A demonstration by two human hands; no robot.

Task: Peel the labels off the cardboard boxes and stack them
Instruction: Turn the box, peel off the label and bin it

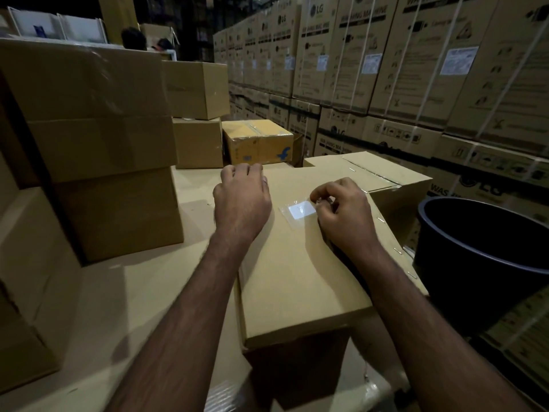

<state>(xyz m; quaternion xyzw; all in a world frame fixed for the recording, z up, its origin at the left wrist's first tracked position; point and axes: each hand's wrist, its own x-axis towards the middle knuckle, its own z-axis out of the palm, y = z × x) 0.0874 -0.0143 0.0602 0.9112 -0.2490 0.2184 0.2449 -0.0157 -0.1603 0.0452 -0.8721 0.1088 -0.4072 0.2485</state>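
Note:
A plain cardboard box lies in front of me on a cardboard surface. A small white label under shiny clear tape sits on its top face. My right hand is at the label's right edge, thumb and fingers pinching at the tape there. My left hand grips the box's far left edge with its fingers curled over it. A stack of plain boxes stands to the left.
A dark round bin stands open at the right. More boxes sit behind the work box, one yellow with a blue logo. Tall stacks of printed appliance cartons wall off the right and back.

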